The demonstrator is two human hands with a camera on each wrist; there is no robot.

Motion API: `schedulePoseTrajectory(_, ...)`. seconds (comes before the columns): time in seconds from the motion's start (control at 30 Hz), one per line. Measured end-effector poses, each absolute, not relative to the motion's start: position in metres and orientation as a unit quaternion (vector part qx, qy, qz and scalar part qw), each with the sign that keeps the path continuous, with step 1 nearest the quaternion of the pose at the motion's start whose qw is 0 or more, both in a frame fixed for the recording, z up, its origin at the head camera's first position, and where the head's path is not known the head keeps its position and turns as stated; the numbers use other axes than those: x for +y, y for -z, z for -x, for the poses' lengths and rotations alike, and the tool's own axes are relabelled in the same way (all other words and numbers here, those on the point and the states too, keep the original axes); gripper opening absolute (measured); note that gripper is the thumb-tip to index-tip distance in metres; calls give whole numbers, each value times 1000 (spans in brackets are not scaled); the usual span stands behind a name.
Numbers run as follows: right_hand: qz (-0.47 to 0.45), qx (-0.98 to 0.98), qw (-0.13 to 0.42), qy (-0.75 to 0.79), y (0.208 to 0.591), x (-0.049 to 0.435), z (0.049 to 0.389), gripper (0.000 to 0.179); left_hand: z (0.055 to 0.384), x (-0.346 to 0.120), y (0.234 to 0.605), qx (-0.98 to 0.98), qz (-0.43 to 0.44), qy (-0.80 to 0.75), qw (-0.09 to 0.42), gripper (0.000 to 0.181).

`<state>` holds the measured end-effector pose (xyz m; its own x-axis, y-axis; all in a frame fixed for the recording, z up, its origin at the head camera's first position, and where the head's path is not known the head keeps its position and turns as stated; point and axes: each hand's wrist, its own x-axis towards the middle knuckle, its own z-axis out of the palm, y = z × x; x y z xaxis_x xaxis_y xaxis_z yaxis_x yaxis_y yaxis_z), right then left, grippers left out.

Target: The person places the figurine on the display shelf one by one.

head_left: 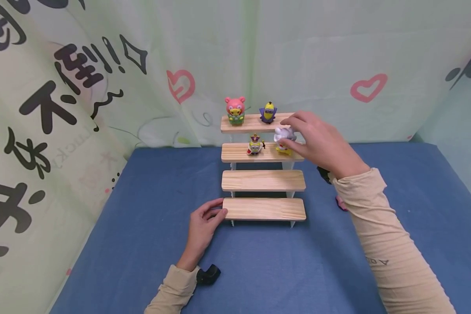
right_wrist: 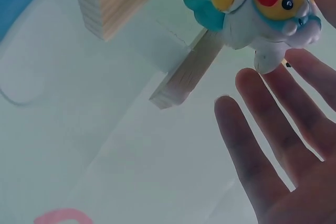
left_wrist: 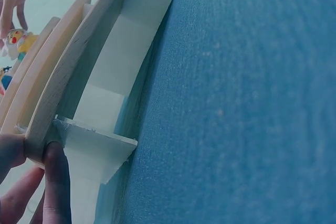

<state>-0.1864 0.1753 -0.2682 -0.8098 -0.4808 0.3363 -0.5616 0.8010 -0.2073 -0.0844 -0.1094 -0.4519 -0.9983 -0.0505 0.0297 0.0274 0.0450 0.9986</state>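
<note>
My right hand (head_left: 319,141) is at the second tier from the top of a wooden step shelf, its thumb and fingers about the head of a Pikachu figurine (head_left: 284,150) in a white costume. In the right wrist view the figurine (right_wrist: 268,9) shows a yellow face with a red cheek, fingertips right at its white ear. Down at the front, my left hand (head_left: 204,224) grips the left end of the lowest wooden shelf board (head_left: 264,209). The left wrist view shows the thumb and a finger (left_wrist: 56,182) pinching that board's edge.
A pink figurine (head_left: 235,111) and a purple-caped banana figurine (head_left: 268,112) stand on the top board (head_left: 251,126). A crowned Minion figurine (head_left: 254,145) is left of the Pikachu. One pink object (head_left: 341,203) lies on the blue cloth (head_left: 161,187), partly behind my right sleeve. Printed curtains hang behind.
</note>
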Motion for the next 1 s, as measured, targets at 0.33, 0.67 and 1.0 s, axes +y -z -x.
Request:
schedulePoseTrajectory(0.33,-291,-924,194,-152,272,187,178,37,84,-110,451,-725,-11,687,32,36)
schedulePoseTrajectory(0.67,-282,-926,204,-145,274,198,167,36,83,-110,450,-725,-12,688,30,36)
schedulePoseTrajectory(1.0,-272,-929,203,-145,282,216,155,36,82,-110,450,-723,-10,690,25,36)
